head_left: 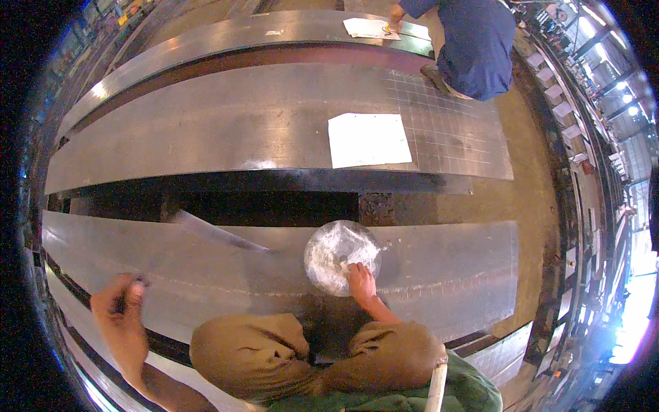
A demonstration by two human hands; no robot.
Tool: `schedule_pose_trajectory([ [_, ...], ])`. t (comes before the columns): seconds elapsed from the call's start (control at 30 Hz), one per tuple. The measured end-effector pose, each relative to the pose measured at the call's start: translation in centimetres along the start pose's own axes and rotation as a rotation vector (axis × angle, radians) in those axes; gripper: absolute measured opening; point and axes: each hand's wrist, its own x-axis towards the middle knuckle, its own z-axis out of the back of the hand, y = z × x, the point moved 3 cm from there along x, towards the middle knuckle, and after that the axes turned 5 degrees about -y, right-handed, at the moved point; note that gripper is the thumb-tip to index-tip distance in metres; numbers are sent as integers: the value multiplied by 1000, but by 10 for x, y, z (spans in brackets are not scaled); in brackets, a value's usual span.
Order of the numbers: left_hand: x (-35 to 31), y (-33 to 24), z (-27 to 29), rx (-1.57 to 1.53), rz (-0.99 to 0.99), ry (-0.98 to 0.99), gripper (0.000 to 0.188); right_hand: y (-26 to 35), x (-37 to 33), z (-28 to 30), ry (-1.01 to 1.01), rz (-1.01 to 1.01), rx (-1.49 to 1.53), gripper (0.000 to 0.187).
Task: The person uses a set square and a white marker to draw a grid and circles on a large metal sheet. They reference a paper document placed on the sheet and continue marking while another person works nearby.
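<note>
A round metal disc [322, 275], smeared with white powder, lies on the near steel beam [446, 264]. My right hand [362, 283] is closed over the disc near its centre, a short whitish piece of chalk [345, 267] pinched in its fingertips. Off to the left, my left hand [120, 302] is raised with its fingers curled together. Something small and dark seems to show at those fingertips, too unclear to name. A thin grey strip [223, 232], partly blurred, slants across the beam's far edge, left of the disc and apart from both hands.
Beyond a dark gap runs another steel beam [226, 123], bearing a white paper sheet [368, 141] and a scribed grid at its right. A co-worker in dark blue [475, 48] bends at the far beam, a hand on papers [371, 29]. A pale rod [436, 388] stands beside my right knee.
</note>
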Motion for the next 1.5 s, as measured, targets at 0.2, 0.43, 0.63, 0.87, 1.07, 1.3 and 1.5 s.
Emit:
schedule_pose_trajectory([
  [0.2, 2, 94, 33, -618, 575, -124, 29, -28, -2, 1, 95, 33, -188, 28],
  [0.43, -24, 20, -72, -2168, 514, 403, 38, -46, -7, 75, -242, -66, 148, 27],
  [0.63, 8, -62, -79, -2687, -388, 874, 48, -55, -34, 111, -336, -512, 276, 21],
  [0.87, -24, -94, -78, -2531, -709, 807, 21, -69, -70, 115, -414, -670, 543, 18],
  [1.07, -53, -82, -61, -2411, 84, 1281, 23, -44, -92, 161, -561, -766, 631, 15],
  [1.3, -61, -83, -50, -2499, -75, 1304, 26, -146, -116, 300, -839, -494, 393, 19],
  [1.5, -62, -72, -47, -2450, -95, 1292, 30, -158, -142, 360, -1130, -608, 1043, 35],
])
